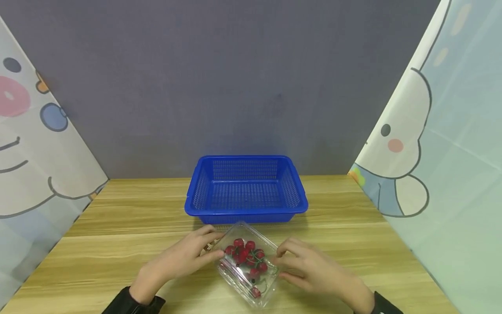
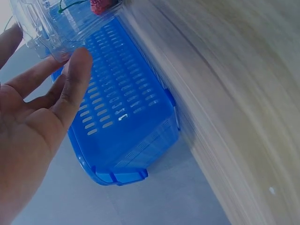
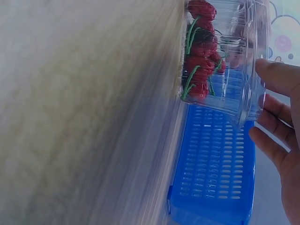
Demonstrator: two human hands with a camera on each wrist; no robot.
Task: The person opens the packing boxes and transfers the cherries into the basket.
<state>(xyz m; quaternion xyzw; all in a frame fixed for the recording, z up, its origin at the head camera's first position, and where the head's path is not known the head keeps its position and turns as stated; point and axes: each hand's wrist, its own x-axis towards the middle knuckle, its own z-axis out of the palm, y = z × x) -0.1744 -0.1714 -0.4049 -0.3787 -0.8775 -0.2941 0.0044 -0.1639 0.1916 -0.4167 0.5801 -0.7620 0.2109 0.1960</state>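
Note:
A clear plastic clamshell box sits turned at an angle on the table, near its front. Red cherries with green stems show through it, bunched toward one side in the right wrist view. My left hand grips the box's left corner with thumb and fingers; in the left wrist view the fingertips meet its edge. On the opposite side, my right hand pinches the rim, its thumb and fingers spread along the edge in the right wrist view. The lid looks closed, though glare blurs the seam.
Just behind the box stands a blue slotted basket, with nothing visible inside. The wooden table ends at a grey back panel. Cartoon-printed cloths hang at both sides.

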